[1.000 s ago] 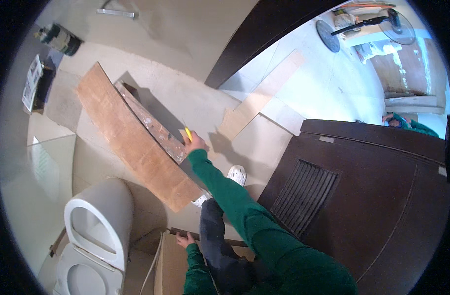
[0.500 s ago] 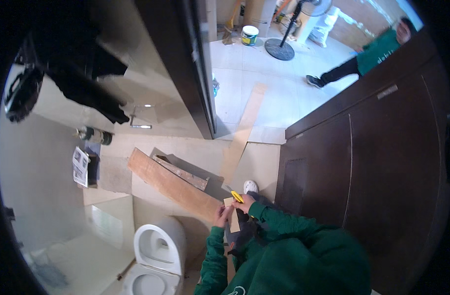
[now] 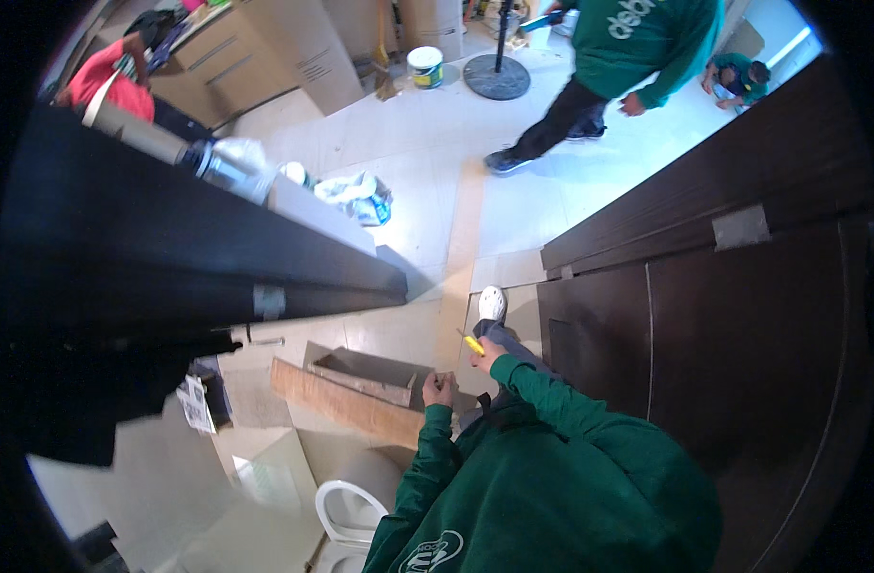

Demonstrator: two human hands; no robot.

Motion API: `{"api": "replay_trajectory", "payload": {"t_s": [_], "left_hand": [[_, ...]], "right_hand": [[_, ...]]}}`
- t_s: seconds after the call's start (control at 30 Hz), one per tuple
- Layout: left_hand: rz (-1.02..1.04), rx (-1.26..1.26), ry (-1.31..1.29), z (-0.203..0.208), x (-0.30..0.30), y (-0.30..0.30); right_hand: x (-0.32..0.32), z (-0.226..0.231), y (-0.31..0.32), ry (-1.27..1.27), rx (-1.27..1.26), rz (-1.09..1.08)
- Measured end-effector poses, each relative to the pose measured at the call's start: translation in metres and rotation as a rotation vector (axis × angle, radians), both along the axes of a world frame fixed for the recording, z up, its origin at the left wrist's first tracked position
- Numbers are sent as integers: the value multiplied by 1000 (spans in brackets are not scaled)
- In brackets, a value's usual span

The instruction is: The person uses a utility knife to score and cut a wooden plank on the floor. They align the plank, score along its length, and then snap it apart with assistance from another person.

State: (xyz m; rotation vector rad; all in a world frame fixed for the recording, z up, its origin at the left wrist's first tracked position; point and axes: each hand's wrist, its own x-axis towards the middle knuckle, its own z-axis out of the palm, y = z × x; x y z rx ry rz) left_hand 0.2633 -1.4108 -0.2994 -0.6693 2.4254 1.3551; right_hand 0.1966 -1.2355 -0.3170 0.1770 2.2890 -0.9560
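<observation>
My right hand (image 3: 491,356) grips a yellow utility knife (image 3: 474,346), its blade pointing forward and left. My left hand (image 3: 438,389) is held lower and to the left, with its fingers curled in. Whatever may be inside those fingers is too small to make out. Beyond the left hand, a long tan strip (image 3: 463,244) lies on the floor and runs through the doorway. Just left of that hand are a reddish-brown wooden board (image 3: 346,406) and a low wooden piece (image 3: 370,384) beside it.
Dark doors (image 3: 599,344) flank me on the right and the left (image 3: 198,253). A toilet (image 3: 327,501) stands at lower left. Past the doorway are a bucket (image 3: 425,69), a fan base (image 3: 497,78), plastic bags (image 3: 358,198), a walking person (image 3: 599,76) and others farther off.
My view has shifted toward the doorway. My hands have moved apart, and the small tan piece between them no longer shows. The person beyond the door has come nearer.
</observation>
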Motion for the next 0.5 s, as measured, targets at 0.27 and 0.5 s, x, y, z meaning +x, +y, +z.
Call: {"api": "replay_trajectory", "payload": {"t_s": [0.27,0.5], "left_hand": [[233,501,-2,3,-170,24],[114,316,124,7,-303,35]], "right_hand": [[-149,-6,137,-300,-235,-879],[-192,27,159,-278,-270,-986]]}}
